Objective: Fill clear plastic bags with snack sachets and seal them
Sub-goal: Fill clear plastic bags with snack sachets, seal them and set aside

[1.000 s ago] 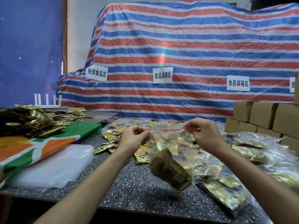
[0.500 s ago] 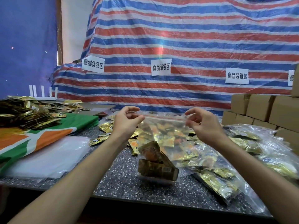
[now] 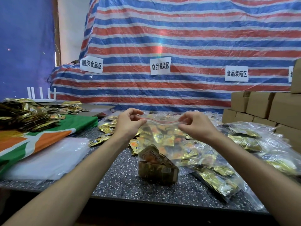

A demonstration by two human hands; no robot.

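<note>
A clear plastic zip bag with a red seal line stands on the speckled table, held upright by its top edge. Gold snack sachets lie in its bottom. My left hand pinches the top left corner of the bag. My right hand pinches the top right corner, so the seal strip is stretched between them. Loose gold sachets lie on the table behind the bag.
Filled clear bags lie at the right. Cardboard boxes are stacked at the far right. A pile of gold sachets sits on a green-orange cloth at the left, with a stack of plastic bags in front. A striped tarp hangs behind.
The bag has been lowered until its bottom rests on the table. Both hands have spread apart along the top edge, pulling the seal strip straight.
</note>
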